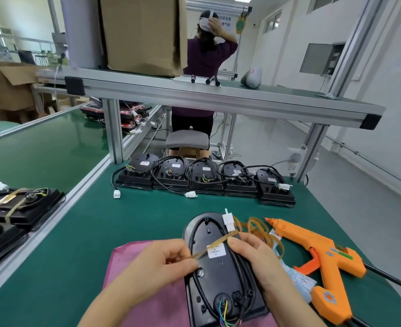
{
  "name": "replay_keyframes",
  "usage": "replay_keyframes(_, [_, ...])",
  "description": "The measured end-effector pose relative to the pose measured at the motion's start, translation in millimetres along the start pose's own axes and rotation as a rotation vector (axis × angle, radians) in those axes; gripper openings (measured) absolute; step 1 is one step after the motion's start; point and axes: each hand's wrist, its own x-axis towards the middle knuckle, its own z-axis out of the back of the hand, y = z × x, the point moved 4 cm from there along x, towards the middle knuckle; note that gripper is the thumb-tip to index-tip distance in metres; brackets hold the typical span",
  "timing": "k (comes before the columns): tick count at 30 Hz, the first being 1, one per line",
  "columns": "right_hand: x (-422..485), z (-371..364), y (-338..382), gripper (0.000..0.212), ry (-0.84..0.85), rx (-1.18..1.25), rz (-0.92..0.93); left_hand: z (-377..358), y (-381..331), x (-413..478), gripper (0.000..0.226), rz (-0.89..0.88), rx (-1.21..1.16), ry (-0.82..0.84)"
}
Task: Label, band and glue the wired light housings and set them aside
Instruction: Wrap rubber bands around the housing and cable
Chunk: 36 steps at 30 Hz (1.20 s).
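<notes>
Left hand (161, 263) and right hand (251, 253) each pinched one tan rubber band (218, 242), stretched across the labelled light housing (218, 274); an orange glue gun (322, 258) lay right of it.

Black housing (220, 277) lies flat (white label (215, 250) up); tan band (219, 240) seemingly stretched across it; 5 housings (204, 177) behind.

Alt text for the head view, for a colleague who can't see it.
The left hand and right hand pinch a rubber band stretched across a housing on a pink cloth on the green table. A glue gun and loose bands lie to its right; five more housings stand in a row behind.
</notes>
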Motion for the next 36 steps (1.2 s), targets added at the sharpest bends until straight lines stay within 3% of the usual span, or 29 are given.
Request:
replay_keyframes(5, [2,-5,-3,0.02,0.009,0.015,-0.021,-3,-27,-9,0.028,-0.317,0.538,-0.199])
replay_keyframes(11, [-2,-3,7,0.045,0.055,0.146,0.024,0,-26,-18,0.028,-0.336,0.298,-0.337])
replay_keyframes(16, [-7,-12,4,0.044,0.093,0.148,0.04,-1,-27,-24,0.019,-0.532,0.511,-0.604])
replay_keyframes(19, [-10,-16,5,0.049,0.08,0.185,0.044,-12,-29,-25,0.022,-0.63,0.508,-0.623])
replay_keyframes(20, [-10,-16,6,0.051,0.056,0.201,0.046,-16,-26,-22,0.009,-0.578,0.403,-0.61])
replay_keyframes(23, [-11,-16,8,0.054,0.011,0.19,0.046,-28,-9,-11,0.066,-0.154,-0.171,-0.506])
replay_keyframes(25, [-12,-18,9,0.056,-0.001,0.111,0.074,-37,1,-2,0.089,0.065,-0.416,-0.413])
replay_keyframes(28, [-14,-16,12,0.052,-0.016,-0.02,0.135,-37,7,4,0.075,0.111,-0.6,-0.411])
replay_keyframes(31, [-17,-9,17,0.011,-0.083,-0.194,0.267,-40,8,5,0.059,0.136,-0.701,-0.362])
replay_keyframes(33, [-18,-3,27,0.018,-0.111,-0.382,0.422,-39,7,3,0.056,0.148,-0.75,-0.344])
replay_keyframes(36, [-20,0,51,0.025,0.017,-0.805,0.617,-35,6,1,0.054,0.129,-0.744,-0.296])
